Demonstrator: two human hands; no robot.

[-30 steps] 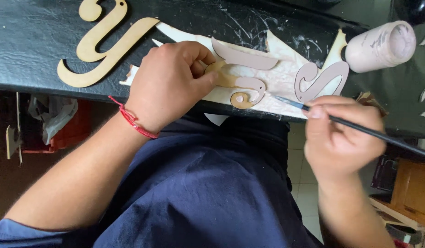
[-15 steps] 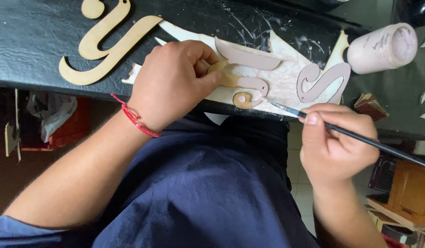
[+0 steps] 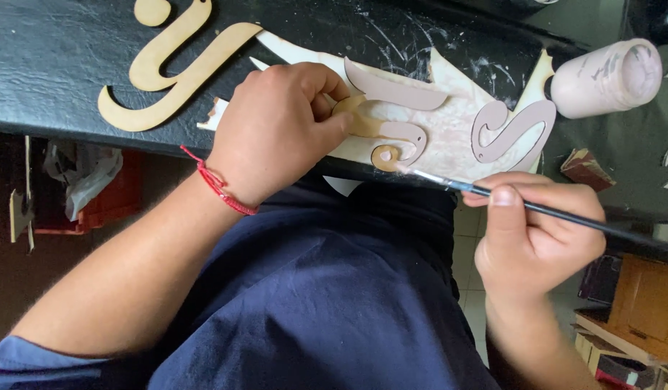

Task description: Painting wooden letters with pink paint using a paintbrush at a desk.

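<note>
The left hand (image 3: 280, 130) is curled over a wooden cut-out letter (image 3: 388, 123), fingertips pressed down on its unpainted tan end to pin it flat. The far part of that letter, beyond the fingers, is already coated in pale pink; the curl nearest the person's body is partly bare wood. A red cord bracelet (image 3: 218, 184) circles the left wrist.

The right hand (image 3: 540, 231) is closed around a thin dark paintbrush (image 3: 536, 208), thumb on top and fingers wrapped beneath, held like a pen. The brush runs from this hand toward the left hand, and its pale tip touches the lower curl of the held letter, just below the left fingertips.

Under the letter lies a torn sheet of paper (image 3: 457, 94), smeared pink, spread on the black counter (image 3: 59, 65). Between the two hands and a little farther from the body, a second, fully pink S-shaped letter (image 3: 511, 130) rests on the same paper. Beyond the right hand a pink-stained paint bottle (image 3: 605, 76) lies on its side on the counter. On the other side of the left hand, an unpainted Y-shaped wooden letter (image 3: 168, 68) lies on the bare counter, apart from the paper. The person's dark blue shirt (image 3: 312, 303) fills the space below both hands.
</note>
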